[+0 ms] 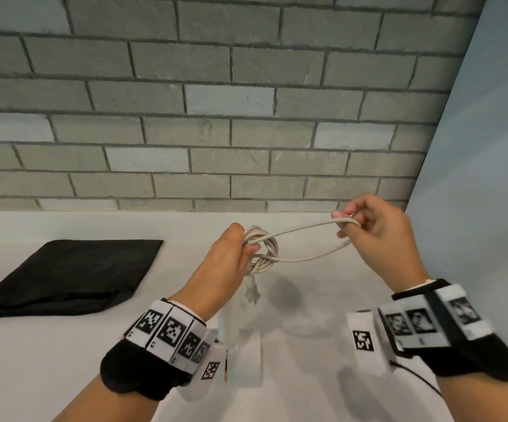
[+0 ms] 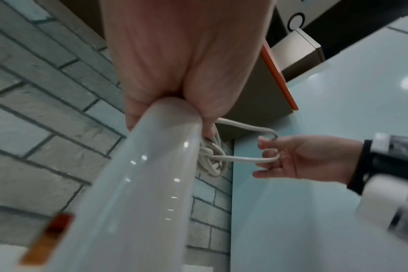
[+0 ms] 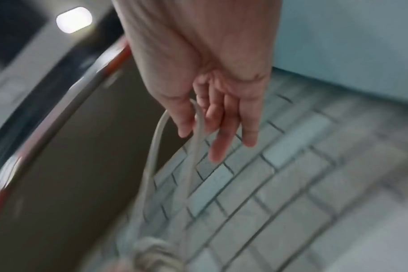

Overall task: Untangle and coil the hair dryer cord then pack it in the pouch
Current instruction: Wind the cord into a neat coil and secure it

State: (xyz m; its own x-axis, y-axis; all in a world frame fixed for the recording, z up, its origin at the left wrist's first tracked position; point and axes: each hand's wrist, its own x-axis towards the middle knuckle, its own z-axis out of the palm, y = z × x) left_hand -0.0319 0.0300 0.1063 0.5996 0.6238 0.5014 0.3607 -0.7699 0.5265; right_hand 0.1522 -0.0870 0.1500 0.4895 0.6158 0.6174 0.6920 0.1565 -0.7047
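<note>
My left hand [image 1: 246,242] grips a tangled bundle of white hair dryer cord [image 1: 263,249] above the table. In the left wrist view that hand also holds the dryer's white handle [image 2: 149,169], with the bundle [image 2: 212,160] beside it. A long loop of cord [image 1: 304,231] runs right to my right hand [image 1: 346,224], which hooks it with thumb and forefinger; the other fingers are loosely spread [image 3: 221,139]. The plug [image 1: 251,293] dangles below the bundle. The dryer's body [image 1: 243,351] shows under my left wrist. The black pouch [image 1: 67,272] lies flat at the left.
A white table [image 1: 48,367] carries the pouch. A grey brick wall [image 1: 185,132] stands close behind it, and a pale blue side wall [image 1: 490,147] closes the right. An orange-edged panel [image 2: 277,73] is overhead in the left wrist view.
</note>
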